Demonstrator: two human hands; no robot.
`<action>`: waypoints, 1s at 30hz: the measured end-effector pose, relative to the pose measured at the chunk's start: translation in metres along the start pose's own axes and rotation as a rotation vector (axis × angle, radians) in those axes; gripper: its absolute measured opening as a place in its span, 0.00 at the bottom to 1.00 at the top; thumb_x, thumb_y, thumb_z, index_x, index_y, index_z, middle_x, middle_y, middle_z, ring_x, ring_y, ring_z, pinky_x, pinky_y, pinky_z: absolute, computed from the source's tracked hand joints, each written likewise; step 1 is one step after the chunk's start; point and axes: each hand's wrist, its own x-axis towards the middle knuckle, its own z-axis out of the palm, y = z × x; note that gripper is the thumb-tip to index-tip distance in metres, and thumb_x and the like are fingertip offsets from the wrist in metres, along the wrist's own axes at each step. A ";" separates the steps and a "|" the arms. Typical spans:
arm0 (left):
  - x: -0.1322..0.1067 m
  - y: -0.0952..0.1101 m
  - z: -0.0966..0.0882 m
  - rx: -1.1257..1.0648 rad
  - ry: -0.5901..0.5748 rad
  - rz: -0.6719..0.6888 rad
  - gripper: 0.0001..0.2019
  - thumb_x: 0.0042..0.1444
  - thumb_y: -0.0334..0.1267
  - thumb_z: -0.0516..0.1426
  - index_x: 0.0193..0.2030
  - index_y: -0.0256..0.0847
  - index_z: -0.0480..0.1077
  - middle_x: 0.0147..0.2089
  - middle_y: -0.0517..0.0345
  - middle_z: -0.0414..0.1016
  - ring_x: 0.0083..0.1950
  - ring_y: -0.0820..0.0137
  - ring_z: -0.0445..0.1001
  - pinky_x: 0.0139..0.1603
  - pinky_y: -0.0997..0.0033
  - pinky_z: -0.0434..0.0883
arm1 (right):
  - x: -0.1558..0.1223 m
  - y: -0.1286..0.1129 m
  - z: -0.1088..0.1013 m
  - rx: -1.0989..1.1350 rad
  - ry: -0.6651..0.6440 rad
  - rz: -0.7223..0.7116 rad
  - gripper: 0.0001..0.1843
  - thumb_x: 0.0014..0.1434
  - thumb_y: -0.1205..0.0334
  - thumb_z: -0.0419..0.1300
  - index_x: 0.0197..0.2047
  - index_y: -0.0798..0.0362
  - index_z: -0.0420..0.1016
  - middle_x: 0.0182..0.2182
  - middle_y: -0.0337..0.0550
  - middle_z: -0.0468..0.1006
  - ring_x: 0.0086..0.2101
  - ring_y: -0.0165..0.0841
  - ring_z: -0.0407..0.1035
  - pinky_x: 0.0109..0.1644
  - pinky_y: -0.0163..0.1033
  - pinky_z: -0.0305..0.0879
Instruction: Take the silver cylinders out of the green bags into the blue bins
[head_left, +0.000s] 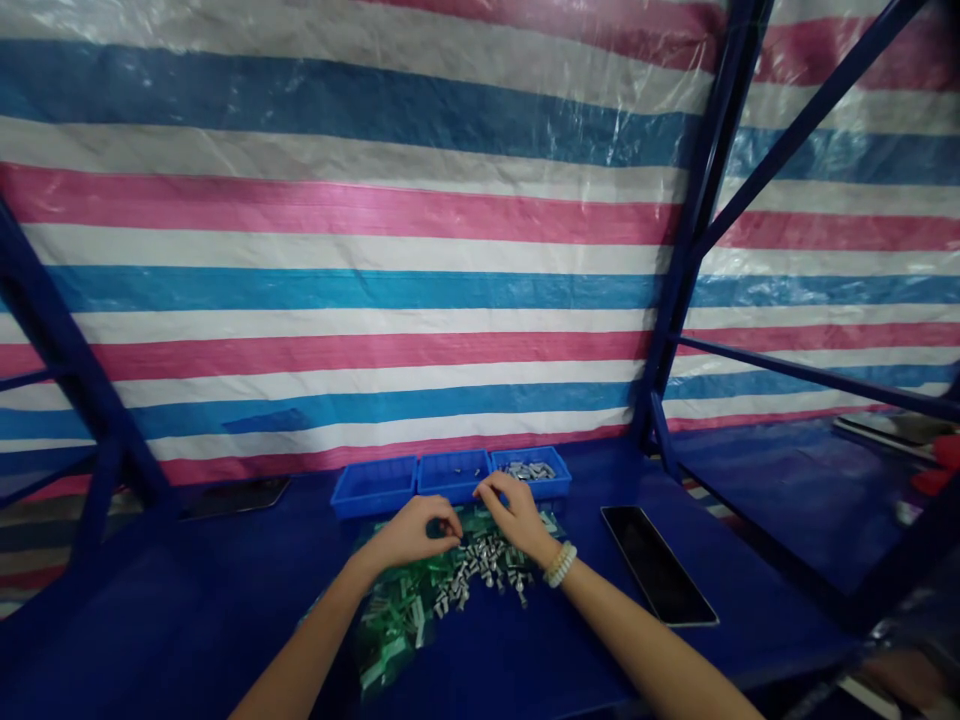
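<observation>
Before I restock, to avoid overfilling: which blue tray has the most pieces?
The right tray: it alone shows a heap of pieces; the middle tray shows only a few.

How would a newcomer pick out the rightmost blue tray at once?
On the blue table, near the striped sheet, three blue trays stand in a row. It is the right-end tray, just beyond the right hand. Unlike its neighbours, it holds a heap of small metal pieces.

A creased tarpaulin (pixel 375 215) striped in pink, white and blue spans ten o'clock to two; a blue frame post (pixel 64 350) slants at nine; a braced post (pixel 697 200) rises at two; a black-screened tablet (pixel 660 565) lies flat at four; a dark slab (pixel 236 497) rests at eight; a pale-edged object (pixel 900 430) and a red item (pixel 943 455) sit at three.
</observation>
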 end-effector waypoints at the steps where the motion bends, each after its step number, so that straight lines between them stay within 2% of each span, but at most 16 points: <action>1: -0.004 0.001 0.000 0.000 -0.028 0.002 0.04 0.49 0.33 0.60 0.31 0.42 0.78 0.30 0.57 0.77 0.34 0.68 0.74 0.37 0.72 0.68 | -0.001 -0.001 0.001 -0.002 -0.014 -0.011 0.16 0.68 0.61 0.51 0.31 0.54 0.73 0.29 0.42 0.75 0.32 0.33 0.69 0.38 0.37 0.63; 4: -0.011 0.002 0.002 0.033 -0.119 0.032 0.04 0.47 0.35 0.64 0.32 0.44 0.78 0.31 0.58 0.75 0.37 0.67 0.73 0.39 0.71 0.66 | -0.005 -0.002 0.002 -0.005 -0.055 -0.060 0.16 0.68 0.61 0.50 0.31 0.53 0.73 0.29 0.42 0.75 0.32 0.33 0.68 0.39 0.37 0.63; 10: -0.013 0.005 0.011 0.158 -0.248 0.029 0.09 0.43 0.37 0.68 0.34 0.47 0.79 0.37 0.60 0.73 0.43 0.64 0.71 0.45 0.68 0.63 | -0.017 -0.001 0.001 -0.014 -0.010 -0.071 0.15 0.67 0.63 0.50 0.30 0.53 0.71 0.28 0.41 0.73 0.31 0.33 0.67 0.38 0.37 0.61; 18: -0.011 0.008 0.012 0.166 -0.285 0.006 0.06 0.49 0.43 0.68 0.32 0.47 0.80 0.37 0.59 0.72 0.44 0.64 0.70 0.44 0.70 0.62 | -0.017 -0.005 -0.008 -0.017 -0.008 -0.087 0.14 0.67 0.63 0.50 0.31 0.52 0.71 0.28 0.42 0.73 0.31 0.34 0.66 0.38 0.39 0.61; 30: -0.010 0.008 0.015 0.109 -0.269 -0.008 0.05 0.54 0.42 0.64 0.33 0.44 0.78 0.38 0.58 0.70 0.46 0.63 0.69 0.45 0.68 0.64 | -0.019 -0.003 -0.006 -0.026 -0.021 -0.107 0.12 0.66 0.66 0.51 0.31 0.52 0.70 0.28 0.42 0.72 0.31 0.33 0.65 0.37 0.38 0.60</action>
